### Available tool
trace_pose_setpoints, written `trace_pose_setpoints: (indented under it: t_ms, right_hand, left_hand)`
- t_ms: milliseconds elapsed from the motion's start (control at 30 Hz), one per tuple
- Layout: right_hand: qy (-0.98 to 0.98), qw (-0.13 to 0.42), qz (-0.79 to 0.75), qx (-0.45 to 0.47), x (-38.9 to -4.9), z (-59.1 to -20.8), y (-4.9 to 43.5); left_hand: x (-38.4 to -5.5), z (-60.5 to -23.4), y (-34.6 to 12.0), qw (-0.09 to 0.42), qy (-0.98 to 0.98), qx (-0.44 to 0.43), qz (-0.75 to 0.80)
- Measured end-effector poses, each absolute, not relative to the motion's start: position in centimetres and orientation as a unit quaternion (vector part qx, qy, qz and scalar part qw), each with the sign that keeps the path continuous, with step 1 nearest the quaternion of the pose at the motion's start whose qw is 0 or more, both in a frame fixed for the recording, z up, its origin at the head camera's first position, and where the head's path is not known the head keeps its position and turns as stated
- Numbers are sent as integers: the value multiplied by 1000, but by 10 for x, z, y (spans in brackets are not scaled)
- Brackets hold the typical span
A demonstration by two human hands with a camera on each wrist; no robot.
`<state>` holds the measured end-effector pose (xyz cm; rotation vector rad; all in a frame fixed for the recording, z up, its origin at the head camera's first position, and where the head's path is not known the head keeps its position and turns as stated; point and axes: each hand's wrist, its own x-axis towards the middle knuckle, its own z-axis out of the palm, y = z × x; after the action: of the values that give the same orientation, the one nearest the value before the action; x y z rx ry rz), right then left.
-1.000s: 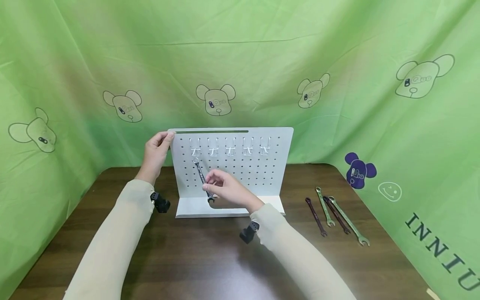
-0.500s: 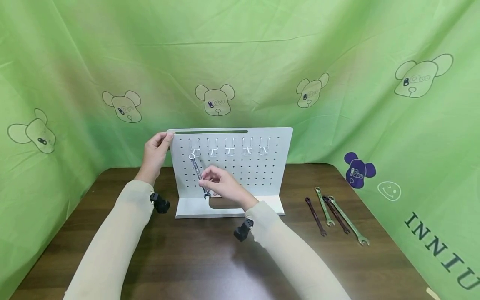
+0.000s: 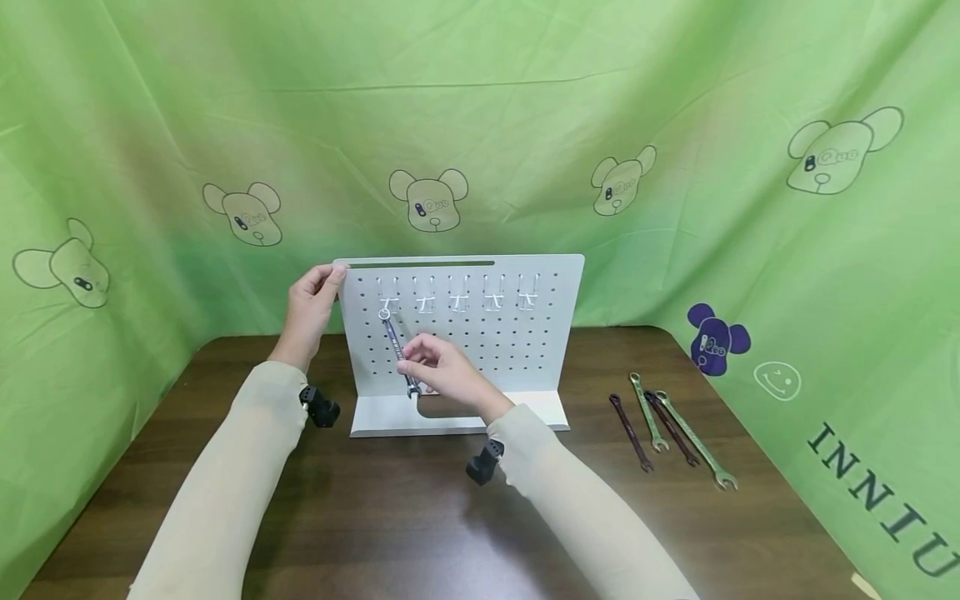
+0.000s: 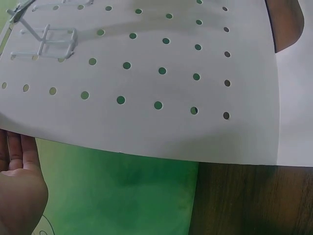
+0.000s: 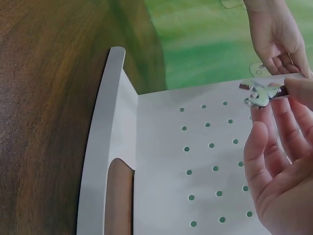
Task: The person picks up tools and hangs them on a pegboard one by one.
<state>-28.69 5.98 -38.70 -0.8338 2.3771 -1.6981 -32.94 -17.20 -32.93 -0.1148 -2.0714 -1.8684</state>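
Observation:
A white pegboard [image 3: 517, 337] stands upright on its base. My left hand [image 3: 310, 300] grips its upper left corner, thumb on the front. My right hand [image 3: 444, 368] pinches a shiny combination wrench [image 3: 393, 337] by the shank, low in front of the board. The ring end points up and overlaps the tip of the leftmost wire hook [image 3: 388, 293]; the open end hangs down. In the right wrist view that open end of the wrench [image 5: 260, 95] juts out past my thumb. The left wrist view catches the hook [image 4: 51, 41] with the ring at its tip.
More double wire hooks [image 3: 459, 293] line the same row to the right. On the table's right side lie several wrenches, among them a dark red wrench [image 3: 632, 433] and a long greenish wrench [image 3: 697, 442]. A green curtain [image 3: 525, 167] hangs behind the table [image 3: 375, 517].
My right hand has moved slightly left and up, bringing the wrench's ring to the leftmost hook; over the last half second it barely moves. My left hand stays on the corner.

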Motion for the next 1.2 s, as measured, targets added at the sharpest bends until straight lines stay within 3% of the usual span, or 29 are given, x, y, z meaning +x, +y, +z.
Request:
trace_pose_setpoints:
  t_ms: [300,667,1200]
  right_hand:
    - [801,45,-547,-237,-290,-391,53]
    - [757,94,-620,-186,-290,-395,50]
    - [742,86,-635,-198,-291,-398,59]
  left_hand:
    - [-330,-330,-173,175,-729,-42,-660]
    - [-332,-332,-171,183,-725,-41,-662]
    - [-332,-332,-172,190,-725,-44,-661]
